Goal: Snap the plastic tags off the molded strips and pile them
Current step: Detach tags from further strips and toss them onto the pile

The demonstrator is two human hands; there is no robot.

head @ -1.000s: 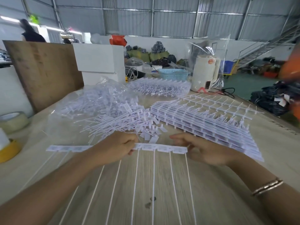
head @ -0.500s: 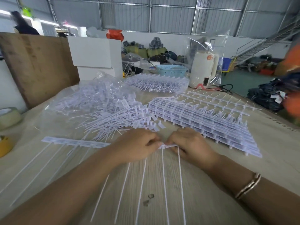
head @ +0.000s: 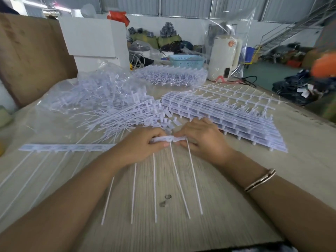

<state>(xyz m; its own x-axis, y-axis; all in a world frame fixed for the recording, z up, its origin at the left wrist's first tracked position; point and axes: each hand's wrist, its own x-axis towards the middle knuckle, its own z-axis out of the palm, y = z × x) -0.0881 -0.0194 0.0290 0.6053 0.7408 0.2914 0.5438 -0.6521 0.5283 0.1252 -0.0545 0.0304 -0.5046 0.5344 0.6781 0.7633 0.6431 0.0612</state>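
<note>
With the hands now drawn together, left hand [head: 143,148] and right hand [head: 203,140] pinch the strip [head: 167,139] mid-table, gathering its tags; snapping underway.

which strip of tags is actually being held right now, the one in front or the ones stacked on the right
The front strip, pinched between the left hand and right hand. The stack of strips lies untouched beyond the right hand.

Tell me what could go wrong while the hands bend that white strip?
Both hands, left hand and right hand, pinch the strip close together, so a tag might snap unevenly or pinch a finger. The long thin tails splay toward the person and might tangle. The loose pile lies right behind the hands, so a knuckle could scatter it.
</note>
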